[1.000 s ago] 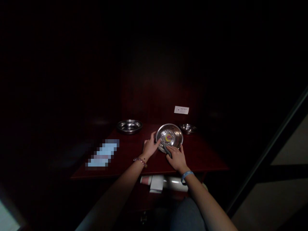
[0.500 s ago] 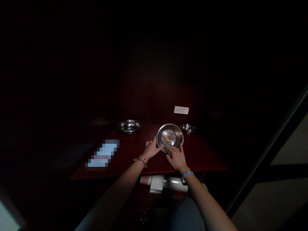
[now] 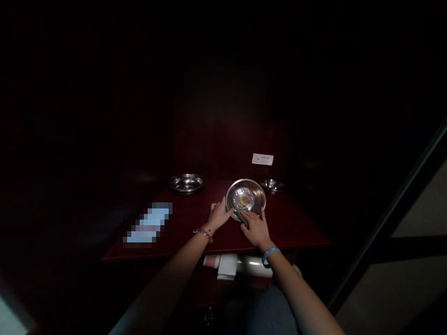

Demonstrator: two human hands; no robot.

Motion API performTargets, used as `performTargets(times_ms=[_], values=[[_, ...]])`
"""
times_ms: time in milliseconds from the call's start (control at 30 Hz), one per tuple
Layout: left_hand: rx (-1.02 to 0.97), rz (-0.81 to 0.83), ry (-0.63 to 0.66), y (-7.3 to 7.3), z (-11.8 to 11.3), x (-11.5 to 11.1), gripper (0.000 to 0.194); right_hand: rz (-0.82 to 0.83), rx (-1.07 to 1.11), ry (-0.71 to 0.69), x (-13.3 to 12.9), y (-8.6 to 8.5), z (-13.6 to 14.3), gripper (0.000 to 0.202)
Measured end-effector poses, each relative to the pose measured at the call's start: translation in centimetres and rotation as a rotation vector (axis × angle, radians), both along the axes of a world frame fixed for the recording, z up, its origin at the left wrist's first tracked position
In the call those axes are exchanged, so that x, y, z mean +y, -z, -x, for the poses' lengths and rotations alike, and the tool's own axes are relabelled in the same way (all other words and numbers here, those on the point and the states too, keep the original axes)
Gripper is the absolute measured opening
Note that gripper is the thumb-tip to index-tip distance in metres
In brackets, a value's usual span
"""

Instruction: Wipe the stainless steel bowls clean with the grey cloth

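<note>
1. Dark red desk, broad and flat, carrying everything the hands are using; the surroundings fall away into shadow
2. Below the desk edge, a long wrapped roll, pinkish toward its left end, contents hard to make out; a folded white packet sits against its front
3. Steel bowl, the thing in hand: ahead of and between the two hands, tilted so its inside faces the person; cannot tell whether its base touches the desk
4. Shallow steel basin, upright on the desk, beyond the left hand and to its left, well apart from both hands
5. Pale blue patch, pixelated, on the left of the desk; identity cannot be read
6. Right hand: at the bowl's near right side, fingers bent over a grey cloth and pressing it against the near rim, one finger extended up along the right edge
7. Left hand: at the bowl's lower left, gripping the rim, thumb toward the inner side, other fingers partly hidden outside
8. Small steel bowl, just behind and right of the held one, near the back of the desk
9. White socket plate on the back wall, above the small bowl
10. Grey cloth, mostly covered by the right fingers; a blue wristband on the right wrist, a beaded bracelet on the left
11. Yellow and pink sticker on the held bowl's inner bottom, lettering too small to read
</note>
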State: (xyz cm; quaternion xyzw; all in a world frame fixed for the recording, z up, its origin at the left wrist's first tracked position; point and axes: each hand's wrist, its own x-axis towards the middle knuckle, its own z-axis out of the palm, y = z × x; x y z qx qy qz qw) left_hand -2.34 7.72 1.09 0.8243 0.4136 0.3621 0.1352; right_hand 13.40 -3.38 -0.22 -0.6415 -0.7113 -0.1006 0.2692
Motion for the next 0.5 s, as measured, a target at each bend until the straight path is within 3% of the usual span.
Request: performTargets(times_ms=[200, 500], values=[[-0.014, -0.018, -0.030, -0.47, 0.14, -0.28, 0.058, -0.012, 0.001, 0.006, 0.01, 0.05, 0.01, 0.043], [-0.031, -0.086, -0.064, -0.78, 0.39, -0.51, 0.033, 0.003, -0.027, 0.015, -0.07, -0.18, 0.13, 0.044]])
